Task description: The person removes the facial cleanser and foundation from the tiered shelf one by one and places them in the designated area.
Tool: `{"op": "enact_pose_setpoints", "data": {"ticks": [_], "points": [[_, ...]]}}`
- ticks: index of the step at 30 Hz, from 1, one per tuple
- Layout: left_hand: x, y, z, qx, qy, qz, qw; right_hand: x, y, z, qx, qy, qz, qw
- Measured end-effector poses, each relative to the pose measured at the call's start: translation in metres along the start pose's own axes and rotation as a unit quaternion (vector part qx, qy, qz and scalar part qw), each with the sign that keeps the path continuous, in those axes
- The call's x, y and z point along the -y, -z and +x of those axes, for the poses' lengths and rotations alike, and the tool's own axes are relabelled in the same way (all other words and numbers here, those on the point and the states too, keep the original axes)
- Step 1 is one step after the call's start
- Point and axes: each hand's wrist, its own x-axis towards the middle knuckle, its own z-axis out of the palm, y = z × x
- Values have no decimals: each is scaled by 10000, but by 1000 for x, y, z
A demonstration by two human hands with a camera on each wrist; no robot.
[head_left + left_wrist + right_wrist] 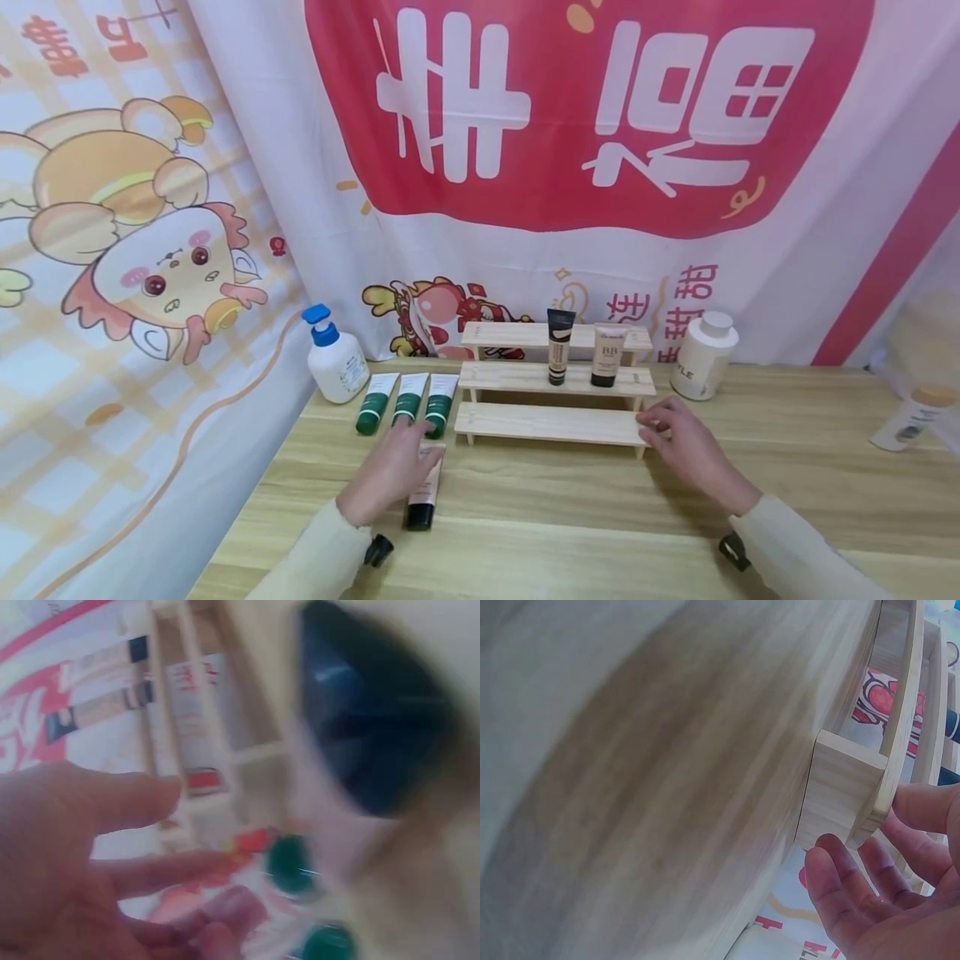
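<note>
A big cloth banner [585, 117] with red and white shapes hangs behind a wooden table [570, 517]. On the table, near the back, stands a wooden step shelf [555, 392] with three steps, and everything else is easy to place from it. On its middle step stand two tubes, a tube with a black cap on top [559, 346] and, just beside it, a tan tube with a black cap at the bottom [607, 355]. To the right of the shelf stands a white jar [703, 356], and far off to the right, well apart from the shelf, is a small bottle with an orange cap [913, 415]. To the left of the shelf stands a white pump bottle with a blue top [335, 357]. Just left of the shelf's bottom step lie three white tubes with green caps [407, 402] in a row. In front of these lies a beige tube with a black cap [425, 497], below and left of the shelf. The left hand [393, 475] rests on this tube with its fingers straight and a little apart. The right hand [686, 446] touches the right end of the bottom step, its fingers loosely bent and a little apart, holding nothing.
</note>
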Motion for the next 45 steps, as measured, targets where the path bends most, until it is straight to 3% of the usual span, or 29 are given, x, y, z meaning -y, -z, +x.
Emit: {"op": "enact_pose_setpoints", "data": {"ticks": [3, 5, 10, 13, 19, 21, 30, 38, 45], "points": [[-25, 16, 7, -485, -545, 40, 9973, -1, 0, 0, 15, 2, -4, 10000], [-43, 25, 15, -800, -1061, -77, 9911, -1, 1, 0, 36, -25, -11, 10000], [-86, 30, 40, -1549, -2260, -525, 9603, -2, 1, 0, 44, -98, 27, 9999], [-106, 26, 58, -1843, -2547, -751, 9463, -2, 1, 0, 16, -38, 98, 9999], [-133, 20, 85, -2176, -2724, -874, 9332, -5, -2, -2, -168, 158, 168, 9996], [-136, 18, 90, -2175, -2732, -861, 9331, -7, -4, -2, -196, 194, 178, 9995], [-139, 4, 95, -2031, -2637, -974, 9379, -8, -5, -1, -156, 121, 132, 9997], [-144, -6, 101, -2413, -2877, -1188, 9192, -6, -4, 1, -99, 177, 150, 9997], [-151, -11, 105, -2511, -3003, -1312, 9108, -7, -3, 2, -131, 221, 140, 9996]]}}
